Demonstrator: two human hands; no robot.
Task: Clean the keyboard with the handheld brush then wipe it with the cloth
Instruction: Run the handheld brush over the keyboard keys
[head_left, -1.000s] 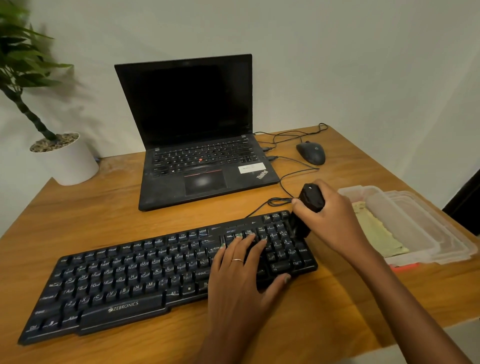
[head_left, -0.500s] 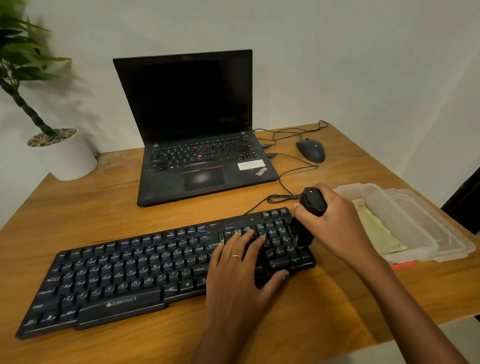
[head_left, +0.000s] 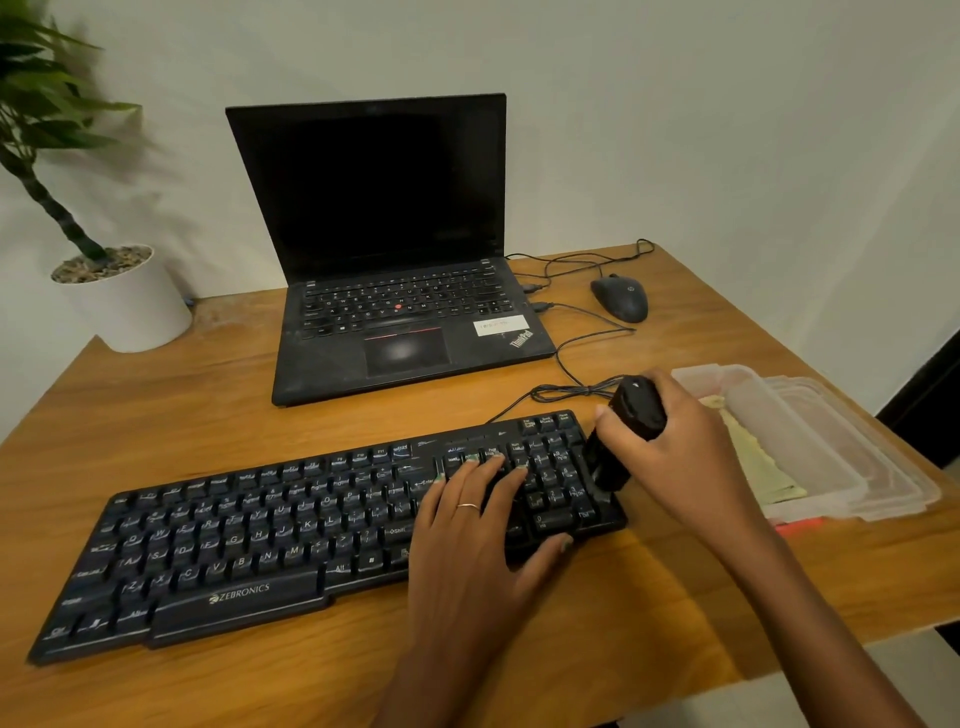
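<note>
Right hand wrapped around a black cylindrical handheld brush, fingers curled over the barrel and thumb on its near side. Brush tilted, lower end down on the numeric pad at the right end of the black plastic Zebronics keyboard. Left hand flat on the keys just left of the brush, fingers straight and slightly spread (thin ring on one finger), thumb hooked over the keyboard's front edge.

Keyboard lies at an angle along the front part of the wooden table, its cable running back toward the open black laptop at the table's back middle. Pale yellow-green folded cloth sits in a clear plastic container at the table's right edge. Dark corded mouse near the back right corner; white potted plant at the back left corner.
</note>
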